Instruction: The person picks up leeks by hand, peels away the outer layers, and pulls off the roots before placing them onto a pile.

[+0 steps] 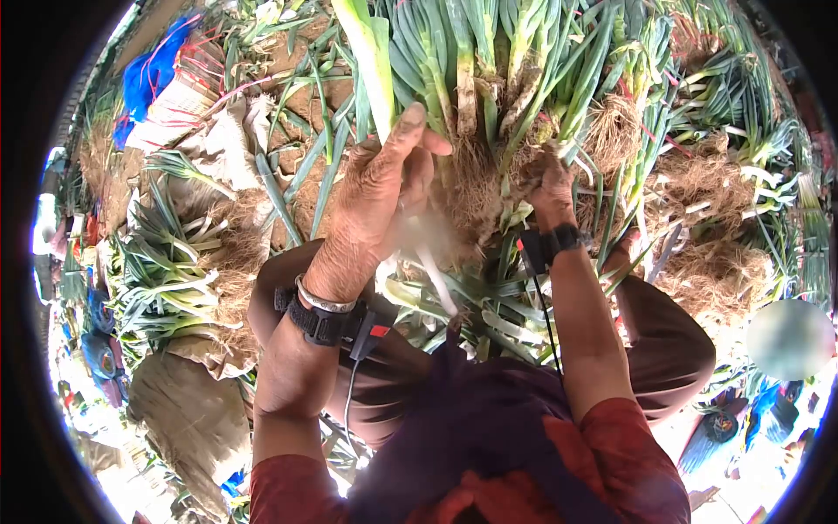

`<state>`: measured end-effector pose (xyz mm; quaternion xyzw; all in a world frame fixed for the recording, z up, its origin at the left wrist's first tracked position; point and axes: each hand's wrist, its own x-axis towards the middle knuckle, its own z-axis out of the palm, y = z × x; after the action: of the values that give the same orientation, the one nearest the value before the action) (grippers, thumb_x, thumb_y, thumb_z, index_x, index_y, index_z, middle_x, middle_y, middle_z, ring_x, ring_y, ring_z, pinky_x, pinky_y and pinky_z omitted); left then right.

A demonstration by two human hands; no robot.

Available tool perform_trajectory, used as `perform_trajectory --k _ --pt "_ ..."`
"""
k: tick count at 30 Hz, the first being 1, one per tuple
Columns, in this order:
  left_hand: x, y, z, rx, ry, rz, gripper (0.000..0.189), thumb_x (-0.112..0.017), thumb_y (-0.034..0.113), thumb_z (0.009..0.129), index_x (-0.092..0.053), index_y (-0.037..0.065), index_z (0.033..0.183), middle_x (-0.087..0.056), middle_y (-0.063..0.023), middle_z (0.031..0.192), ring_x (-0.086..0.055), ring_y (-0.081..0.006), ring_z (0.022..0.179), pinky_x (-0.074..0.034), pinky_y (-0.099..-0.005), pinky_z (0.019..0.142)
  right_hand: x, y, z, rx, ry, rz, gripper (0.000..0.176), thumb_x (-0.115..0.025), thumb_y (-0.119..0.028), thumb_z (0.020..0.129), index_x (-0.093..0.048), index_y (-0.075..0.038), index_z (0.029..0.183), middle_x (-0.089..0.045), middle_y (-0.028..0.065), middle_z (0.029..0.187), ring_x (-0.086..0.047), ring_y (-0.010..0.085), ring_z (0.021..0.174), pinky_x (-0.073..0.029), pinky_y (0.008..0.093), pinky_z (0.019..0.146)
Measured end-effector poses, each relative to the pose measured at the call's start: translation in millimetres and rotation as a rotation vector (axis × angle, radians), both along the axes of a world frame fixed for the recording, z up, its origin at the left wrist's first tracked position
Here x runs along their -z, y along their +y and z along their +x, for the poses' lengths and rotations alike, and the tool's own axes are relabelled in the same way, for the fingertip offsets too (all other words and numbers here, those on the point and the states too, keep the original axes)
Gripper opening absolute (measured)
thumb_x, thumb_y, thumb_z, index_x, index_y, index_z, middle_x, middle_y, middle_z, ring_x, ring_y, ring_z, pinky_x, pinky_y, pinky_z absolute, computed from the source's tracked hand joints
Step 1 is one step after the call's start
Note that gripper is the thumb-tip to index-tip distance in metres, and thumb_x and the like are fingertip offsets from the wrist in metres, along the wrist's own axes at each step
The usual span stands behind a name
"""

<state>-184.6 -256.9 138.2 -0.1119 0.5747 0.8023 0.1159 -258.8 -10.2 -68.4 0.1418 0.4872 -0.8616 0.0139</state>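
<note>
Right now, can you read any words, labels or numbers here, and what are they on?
No text can be read.
Black bands on the wrists of the left hand and right hand: no legible marks.
White sack, top left: reddish marks, too blurred.
Onions in both hands: no labels.

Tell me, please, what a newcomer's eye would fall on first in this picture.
The eye goes first to the centre, where the left hand holds up a pale onion stalk and the right hand grips the rooty base of a bunch of green onions. More bundles with tangled brown roots lie on the right and on the left. A blue cloth lies at the upper left.
</note>
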Motion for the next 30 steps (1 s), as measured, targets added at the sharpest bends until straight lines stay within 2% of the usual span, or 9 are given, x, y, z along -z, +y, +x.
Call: perform_trajectory --k 5,7,10,15,19,21,22,25,30 --pt "2.0 17.4 -3.1 0.028 0.132 0.132 0.024 -0.069 0.032 0.089 -0.072 0.008 0.086 -0.058 0.0043 0.059 -0.033 0.0003 0.04 -0.021 -0.0194 0.037 -62.3 5.2 20.9 0.084 0.395 0.609 0.021 -0.06 -0.027 0.095 -0.058 -0.006 0.1 -0.05 -0.0016 0.068 -0.048 0.0106 0.058 -0.046 0.0285 0.056" --pt "-0.6 28.1 -4.7 -0.014 0.124 0.096 0.022 -0.069 0.028 0.09 -0.073 0.007 0.087 -0.06 0.0031 0.06 -0.033 -0.0004 0.036 -0.02 -0.0186 0.035 -69.9 5.3 44.8 -0.013 0.392 0.526 0.025 -0.057 -0.027 0.098 -0.058 -0.004 0.107 -0.049 -0.0015 0.069 -0.048 0.01 0.061 -0.045 0.0277 0.06" --pt "-2.4 34.9 -12.0 -0.044 0.089 -0.033 0.024 -0.069 0.029 0.09 -0.073 0.005 0.088 -0.063 0.0012 0.063 -0.035 -0.0011 0.037 -0.025 -0.0181 0.036 -106.3 -11.9 97.7 -0.231 0.238 -0.097 0.025 -0.055 -0.025 0.098 -0.058 -0.004 0.111 -0.05 -0.0009 0.07 -0.048 0.0101 0.064 -0.045 0.0284 0.062" --pt "-15.8 40.4 -7.8 -0.022 0.236 0.161 0.027 -0.071 0.026 0.088 -0.067 0.003 0.102 -0.07 -0.0018 0.082 -0.039 -0.0015 0.045 -0.032 -0.0176 0.041 -127.0 -5.0 137.1 -0.808 0.107 -0.142 0.047 -0.062 -0.036 0.092 -0.053 -0.001 0.122 -0.063 0.0078 0.088 -0.06 0.0161 0.069 -0.053 0.0327 0.062" --pt "-6.8 41.4 6.2 -0.147 0.255 0.211 0.023 -0.077 0.018 0.082 -0.069 0.003 0.097 -0.068 -0.0013 0.082 -0.044 -0.0008 0.047 -0.031 -0.0177 0.04 -147.4 -12.4 133.0 -0.773 0.21 -0.163 0.064 -0.066 -0.037 0.089 -0.042 -0.003 0.138 -0.056 0.0205 0.127 -0.065 0.0246 0.092 -0.055 0.0388 0.073" --pt "2.2 48.5 7.4 -0.206 0.305 0.12 0.021 -0.078 0.017 0.081 -0.071 0.003 0.095 -0.069 -0.0016 0.082 -0.046 0.0002 0.048 -0.03 -0.0178 0.04 -149.0 -17.2 121.1 -0.594 0.307 -0.03 0.064 -0.068 -0.036 0.088 -0.044 -0.006 0.138 -0.056 0.0173 0.128 -0.06 0.024 0.107 -0.051 0.0392 0.085" --pt "-1.0 45.0 15.4 -0.158 0.32 -0.092 0.017 -0.08 0.012 0.079 -0.072 0.004 0.091 -0.069 -0.002 0.081 -0.055 -0.0023 0.056 -0.04 -0.0184 0.045 -159.9 -25.3 118.6 -0.482 0.341 0.027 0.058 -0.07 -0.032 0.088 -0.048 -0.007 0.135 -0.059 0.0141 0.123 -0.06 0.0211 0.103 -0.05 0.0368 0.083" --pt "-9.9 58.6 30.3 -0.249 0.244 0.136 0.025 -0.078 -0.002 0.076 -0.07 0.004 0.099 -0.07 -0.0035 0.091 -0.065 -0.0106 0.082 -0.055 -0.0255 0.074 -145.5 -37.0 102.4 -0.328 0.469 0.387 0.044 -0.072 -0.023 0.087 -0.057 -0.007 0.124 -0.065 0.0081 0.109 -0.061 0.0163 0.094 -0.049 0.0328 0.082" --pt "-10.7 41.7 40.8 -0.203 0.256 0.102 0.018 -0.076 0.006 0.081 -0.068 0.006 0.097 -0.07 -0.0028 0.083 -0.064 -0.0093 0.072 -0.053 -0.0228 0.061 -107.2 -25.9 97.6 -0.197 0.423 0.399 0.025 -0.07 -0.017 0.087 -0.061 -0.005 0.108 -0.065 0.005 0.089 -0.063 0.0168 0.082 -0.049 0.0303 0.072"
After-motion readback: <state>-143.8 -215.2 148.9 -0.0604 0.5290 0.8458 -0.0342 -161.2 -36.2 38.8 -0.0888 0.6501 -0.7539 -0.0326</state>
